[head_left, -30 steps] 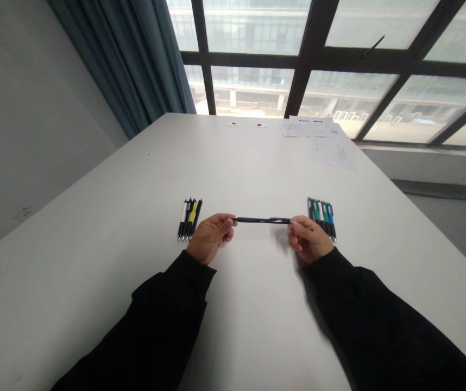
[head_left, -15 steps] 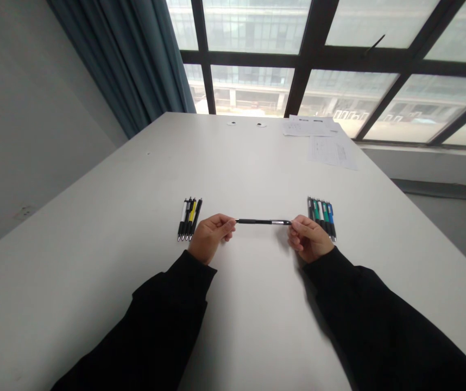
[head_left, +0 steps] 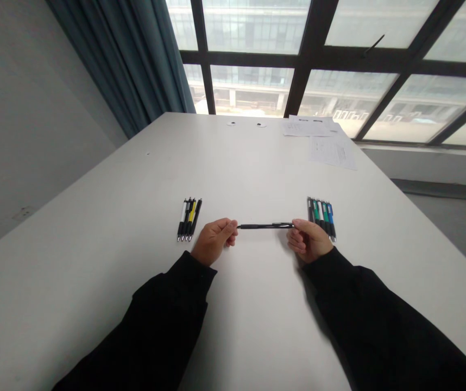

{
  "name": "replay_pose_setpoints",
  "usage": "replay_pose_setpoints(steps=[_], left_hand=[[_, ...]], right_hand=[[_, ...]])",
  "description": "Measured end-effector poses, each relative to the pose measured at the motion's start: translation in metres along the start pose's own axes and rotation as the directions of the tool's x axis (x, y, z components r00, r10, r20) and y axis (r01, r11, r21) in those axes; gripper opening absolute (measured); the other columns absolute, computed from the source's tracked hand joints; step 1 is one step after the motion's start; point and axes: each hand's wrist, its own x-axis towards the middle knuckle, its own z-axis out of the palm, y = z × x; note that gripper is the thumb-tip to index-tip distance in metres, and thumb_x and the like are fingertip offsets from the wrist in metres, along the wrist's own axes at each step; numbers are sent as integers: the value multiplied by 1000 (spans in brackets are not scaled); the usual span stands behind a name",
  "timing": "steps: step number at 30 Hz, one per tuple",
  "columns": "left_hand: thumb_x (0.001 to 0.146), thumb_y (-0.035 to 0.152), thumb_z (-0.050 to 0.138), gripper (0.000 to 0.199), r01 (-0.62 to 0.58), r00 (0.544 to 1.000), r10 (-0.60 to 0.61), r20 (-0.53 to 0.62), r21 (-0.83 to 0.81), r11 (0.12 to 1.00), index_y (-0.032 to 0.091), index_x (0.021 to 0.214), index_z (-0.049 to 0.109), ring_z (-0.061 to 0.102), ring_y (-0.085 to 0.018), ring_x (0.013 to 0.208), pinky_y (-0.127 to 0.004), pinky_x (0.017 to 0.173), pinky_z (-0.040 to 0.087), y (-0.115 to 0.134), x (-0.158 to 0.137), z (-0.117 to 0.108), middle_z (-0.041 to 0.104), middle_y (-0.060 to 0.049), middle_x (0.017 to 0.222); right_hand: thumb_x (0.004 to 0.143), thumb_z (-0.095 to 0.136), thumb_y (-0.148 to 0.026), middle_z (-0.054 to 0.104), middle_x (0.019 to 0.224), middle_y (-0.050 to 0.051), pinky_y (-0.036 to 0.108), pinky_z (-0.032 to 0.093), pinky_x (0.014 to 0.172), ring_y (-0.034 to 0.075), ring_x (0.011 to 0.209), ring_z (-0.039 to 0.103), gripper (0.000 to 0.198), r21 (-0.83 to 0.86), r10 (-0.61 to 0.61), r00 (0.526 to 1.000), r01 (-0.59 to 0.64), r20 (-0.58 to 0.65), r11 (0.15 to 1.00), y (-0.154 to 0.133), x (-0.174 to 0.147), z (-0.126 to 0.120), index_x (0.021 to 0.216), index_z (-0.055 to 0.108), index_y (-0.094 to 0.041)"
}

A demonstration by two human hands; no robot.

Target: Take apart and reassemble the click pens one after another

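Observation:
A black pen (head_left: 263,226) is stretched level between my two hands, above the white table. My left hand (head_left: 215,239) pinches its left end between thumb and fingers. At the other end, my right hand (head_left: 309,238) pinches the tip near the pen's clip. Just beyond my left hand lies a row of pens (head_left: 189,219), with white, black and yellow barrels. A second row of pens (head_left: 321,217), in black, green, white and blue, lies behind my right hand, which partly covers it.
The white table (head_left: 233,179) reaches to the window. Printed papers (head_left: 333,151) lie at its far right corner. Two small cable-hole covers (head_left: 261,125) sit near the far edge. A blue curtain (head_left: 135,60) hangs at the left.
The pen has rolled between my fingers, so its clip now shows along the upper side. Both hands have shifted very slightly, the left one a little to the right.

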Motion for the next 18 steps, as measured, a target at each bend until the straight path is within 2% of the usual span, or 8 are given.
replay_pose_setpoints(steps=[8, 18], left_hand=[[89, 61, 56, 53, -13, 1000, 15, -22, 80, 997, 16, 58, 58, 47, -10, 46, -23, 51, 38, 8, -3, 2, 54, 0, 49], [87, 65, 55, 58, -15, 999, 19, -30, 129, 992, 17, 54, 58, 47, -10, 44, -23, 48, 36, 11, -3, 1, 54, 0, 47]], right_hand=[[77, 77, -41, 34, 39, -7, 18, 13, 29, 3, 33, 20, 44, -73, 28, 999, -30, -27, 997, 0, 0, 2, 50, 51, -17], [73, 79, -48, 33, 37, -8, 18, 12, 31, 3, 31, 21, 49, -108, 40, 998, -45, -50, 993, 2, 2, 3, 49, 49, -18]])
